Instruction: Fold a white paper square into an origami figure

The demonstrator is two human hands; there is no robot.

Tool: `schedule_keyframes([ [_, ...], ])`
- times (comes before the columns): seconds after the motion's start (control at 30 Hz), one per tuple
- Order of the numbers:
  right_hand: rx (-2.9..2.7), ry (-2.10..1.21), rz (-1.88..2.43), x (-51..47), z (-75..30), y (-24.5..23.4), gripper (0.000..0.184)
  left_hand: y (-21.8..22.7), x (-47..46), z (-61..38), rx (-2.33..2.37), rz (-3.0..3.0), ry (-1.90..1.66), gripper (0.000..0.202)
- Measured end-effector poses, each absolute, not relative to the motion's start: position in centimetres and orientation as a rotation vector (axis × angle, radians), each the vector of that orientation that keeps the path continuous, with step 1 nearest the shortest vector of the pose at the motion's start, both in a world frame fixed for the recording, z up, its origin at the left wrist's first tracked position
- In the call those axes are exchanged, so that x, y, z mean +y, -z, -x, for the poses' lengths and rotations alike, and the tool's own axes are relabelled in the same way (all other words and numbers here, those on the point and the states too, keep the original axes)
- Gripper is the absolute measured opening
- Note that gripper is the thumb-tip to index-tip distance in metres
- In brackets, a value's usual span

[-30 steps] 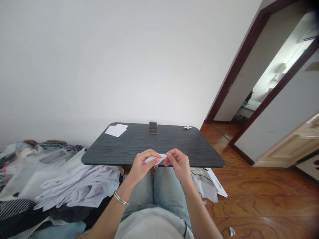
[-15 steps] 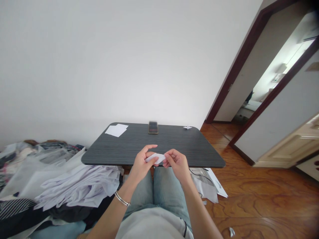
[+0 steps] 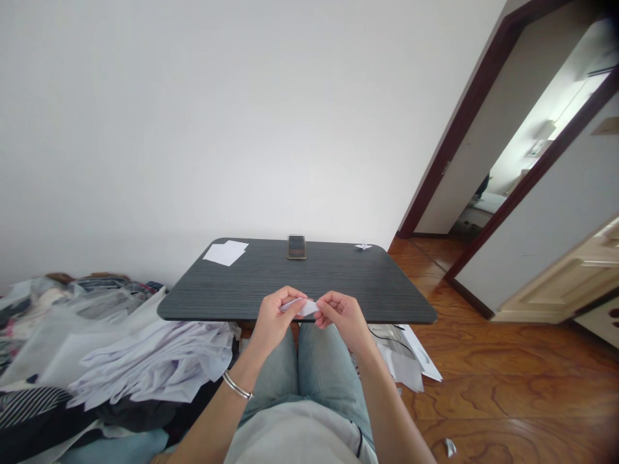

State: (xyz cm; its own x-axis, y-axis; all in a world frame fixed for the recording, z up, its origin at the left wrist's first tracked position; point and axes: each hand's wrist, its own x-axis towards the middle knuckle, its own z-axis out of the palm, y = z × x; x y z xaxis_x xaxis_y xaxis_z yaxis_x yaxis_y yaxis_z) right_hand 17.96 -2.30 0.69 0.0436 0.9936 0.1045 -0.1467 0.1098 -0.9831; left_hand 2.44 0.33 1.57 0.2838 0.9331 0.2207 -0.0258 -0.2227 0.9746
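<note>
A small folded piece of white paper [image 3: 302, 307] is pinched between both hands above my knees, just in front of the near edge of a dark grey table [image 3: 338, 283]. My left hand [image 3: 275, 319], with a silver bangle on its wrist, grips the paper's left end with curled fingers. My right hand [image 3: 341, 316] pinches the right end. Most of the paper is hidden by the fingers.
On the table lie white paper sheets [image 3: 225, 252] at the far left, a phone [image 3: 296, 247] at the far middle and a small folded paper figure [image 3: 363, 246] at the far right. A heap of clothes [image 3: 120, 354] is at my left, loose papers [image 3: 411, 354] on the wooden floor, an open doorway at right.
The left hand's fingers, lifted half a second ago, have closed down on the paper again. Both hands sit slightly higher and closer together.
</note>
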Motion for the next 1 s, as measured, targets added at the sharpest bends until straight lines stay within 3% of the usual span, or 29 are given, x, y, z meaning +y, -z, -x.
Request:
schedule_keyframes([
  [0.7, -1.248, -1.192, 1.035, -2.45, -18.28, -0.59, 0.026, -1.89, 0.09, -1.82, 0.881, -1.824, -1.147, 0.012],
  [1.0, -1.516, -0.647, 1.111, -2.86, -18.09, -0.67, 0.015, -1.79, 0.06, -1.71, 0.870, -1.739, -1.118, 0.020],
])
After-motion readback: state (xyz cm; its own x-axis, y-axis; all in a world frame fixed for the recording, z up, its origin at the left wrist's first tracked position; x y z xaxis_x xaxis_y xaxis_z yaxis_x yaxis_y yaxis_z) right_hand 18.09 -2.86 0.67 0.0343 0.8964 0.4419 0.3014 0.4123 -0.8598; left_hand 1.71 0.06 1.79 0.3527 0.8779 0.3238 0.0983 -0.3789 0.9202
